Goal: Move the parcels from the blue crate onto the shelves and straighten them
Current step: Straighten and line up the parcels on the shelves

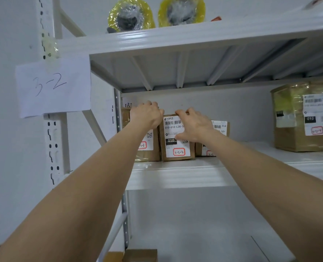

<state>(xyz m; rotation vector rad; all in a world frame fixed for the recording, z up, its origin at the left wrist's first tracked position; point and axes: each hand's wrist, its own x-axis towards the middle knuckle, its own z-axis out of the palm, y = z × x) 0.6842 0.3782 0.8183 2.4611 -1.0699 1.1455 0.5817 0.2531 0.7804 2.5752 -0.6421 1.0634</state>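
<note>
Left parcel (151,150), middle parcel (174,146), right parcel (221,128): upright, side by side at left end of shelf (175,174). Left hand (147,114) curled over left parcel's top; right hand (193,125) hooked over middle parcel's top, palm against its front.

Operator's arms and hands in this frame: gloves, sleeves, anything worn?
Nothing worn that shows. The left hand and right hand have no gloves, and no ring or watch is visible. The left forearm and right forearm are uncovered to the frame edge: no sleeve, wristband or marking in view.
</note>
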